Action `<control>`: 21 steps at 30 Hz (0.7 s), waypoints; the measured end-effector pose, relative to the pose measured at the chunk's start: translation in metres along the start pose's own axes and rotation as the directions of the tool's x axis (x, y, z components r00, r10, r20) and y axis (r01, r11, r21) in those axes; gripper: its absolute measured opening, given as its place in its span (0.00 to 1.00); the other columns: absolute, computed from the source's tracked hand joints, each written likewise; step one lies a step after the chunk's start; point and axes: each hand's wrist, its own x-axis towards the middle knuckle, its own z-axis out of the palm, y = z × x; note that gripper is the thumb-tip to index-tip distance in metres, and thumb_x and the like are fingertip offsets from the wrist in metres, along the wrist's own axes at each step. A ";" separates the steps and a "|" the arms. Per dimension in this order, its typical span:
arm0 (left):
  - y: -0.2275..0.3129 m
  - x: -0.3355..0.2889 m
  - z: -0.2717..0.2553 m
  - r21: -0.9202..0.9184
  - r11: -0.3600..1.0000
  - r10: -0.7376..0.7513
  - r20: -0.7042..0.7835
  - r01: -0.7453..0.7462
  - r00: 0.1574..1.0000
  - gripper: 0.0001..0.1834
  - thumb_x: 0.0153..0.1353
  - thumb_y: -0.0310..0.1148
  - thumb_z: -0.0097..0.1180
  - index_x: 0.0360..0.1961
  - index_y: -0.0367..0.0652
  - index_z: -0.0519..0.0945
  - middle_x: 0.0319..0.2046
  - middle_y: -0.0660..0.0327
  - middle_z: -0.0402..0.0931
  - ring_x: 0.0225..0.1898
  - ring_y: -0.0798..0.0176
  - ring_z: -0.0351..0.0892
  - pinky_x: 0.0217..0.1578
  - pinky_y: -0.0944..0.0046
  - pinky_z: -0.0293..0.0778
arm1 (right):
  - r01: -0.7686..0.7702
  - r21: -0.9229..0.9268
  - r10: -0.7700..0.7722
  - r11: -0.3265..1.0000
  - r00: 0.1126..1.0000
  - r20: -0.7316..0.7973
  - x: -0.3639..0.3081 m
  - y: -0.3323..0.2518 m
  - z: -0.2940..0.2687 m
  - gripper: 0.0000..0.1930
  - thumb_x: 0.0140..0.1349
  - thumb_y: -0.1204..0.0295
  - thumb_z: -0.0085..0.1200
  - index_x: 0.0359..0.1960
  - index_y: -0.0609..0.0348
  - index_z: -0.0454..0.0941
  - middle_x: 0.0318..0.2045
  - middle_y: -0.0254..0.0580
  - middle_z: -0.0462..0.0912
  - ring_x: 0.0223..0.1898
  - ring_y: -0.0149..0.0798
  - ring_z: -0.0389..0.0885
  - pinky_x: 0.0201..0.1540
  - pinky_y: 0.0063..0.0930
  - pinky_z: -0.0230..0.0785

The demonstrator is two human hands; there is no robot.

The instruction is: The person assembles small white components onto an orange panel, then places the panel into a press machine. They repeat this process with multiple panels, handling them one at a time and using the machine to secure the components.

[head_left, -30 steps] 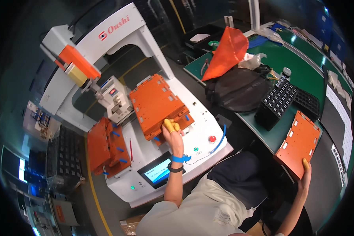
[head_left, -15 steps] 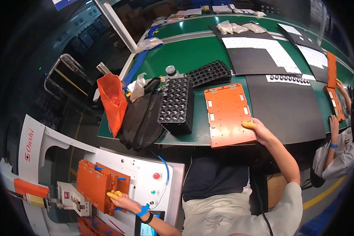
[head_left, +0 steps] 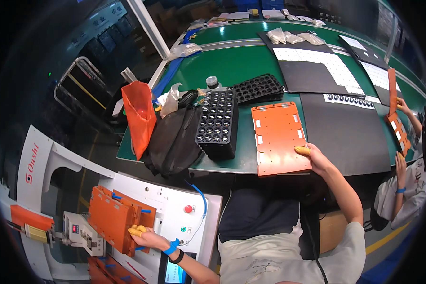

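My right hand (head_left: 318,159), a yellow cot on its thumb, grips the lower right edge of a flat orange panel (head_left: 279,137) with rectangular slots and small holes. The panel lies over the front edge of the green bench, its lower edge close to me. Lower left, my left hand (head_left: 149,238) has yellow cots on its fingers and a blue wrist strap. Its fingers close on the edge of another orange panel (head_left: 110,214), which stands tilted among blue pegs on the white machine (head_left: 168,199). Part of that panel's far side is hidden.
A black tray stack (head_left: 217,120) holding round parts stands beside a black bag (head_left: 173,142) and an open orange bag (head_left: 139,118). Black boards (head_left: 345,132) cover the bench's right side. A co-worker's hands (head_left: 401,163) handle orange pieces (head_left: 398,132) at far right.
The view has shifted slightly. Both my hands keep their places on the two panels. At far right, the co-worker's upper orange piece has tilted and moved left.
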 end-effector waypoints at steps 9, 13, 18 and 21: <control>-0.001 0.002 -0.011 -0.029 0.999 0.030 0.023 -0.030 0.999 0.23 0.58 0.18 0.35 0.54 0.31 0.73 0.37 0.59 0.72 0.23 0.72 0.66 0.18 0.76 0.59 | 0.019 -0.069 -0.024 0.997 0.997 -0.073 0.005 0.002 0.004 0.15 0.68 0.70 0.56 0.51 0.67 0.75 0.45 0.41 0.84 0.45 0.30 0.84 0.50 0.26 0.76; -0.004 0.008 -0.017 -0.045 0.999 0.005 0.070 -0.002 0.998 0.20 0.56 0.17 0.33 0.47 0.34 0.74 0.30 0.65 0.67 0.18 0.76 0.57 0.16 0.76 0.51 | 0.059 -0.102 -0.069 0.993 0.993 -0.095 0.005 0.008 0.000 0.14 0.68 0.69 0.57 0.50 0.64 0.76 0.45 0.39 0.83 0.44 0.29 0.83 0.49 0.25 0.76; 0.004 0.004 -0.014 0.039 0.999 0.026 0.048 -0.027 0.999 0.18 0.61 0.18 0.32 0.45 0.36 0.74 0.28 0.66 0.66 0.18 0.77 0.56 0.15 0.76 0.50 | 0.072 -0.066 -0.080 0.995 0.989 -0.127 0.004 0.013 -0.003 0.17 0.69 0.68 0.55 0.54 0.66 0.74 0.48 0.41 0.83 0.47 0.32 0.83 0.52 0.26 0.75; -0.008 0.012 -0.018 -0.006 1.000 0.027 0.067 -0.026 0.997 0.18 0.60 0.18 0.33 0.46 0.35 0.75 0.31 0.64 0.68 0.20 0.75 0.59 0.16 0.75 0.53 | 0.091 -0.082 -0.098 0.993 0.991 -0.090 0.005 0.012 0.002 0.16 0.69 0.69 0.54 0.54 0.66 0.75 0.48 0.41 0.83 0.47 0.31 0.83 0.52 0.26 0.75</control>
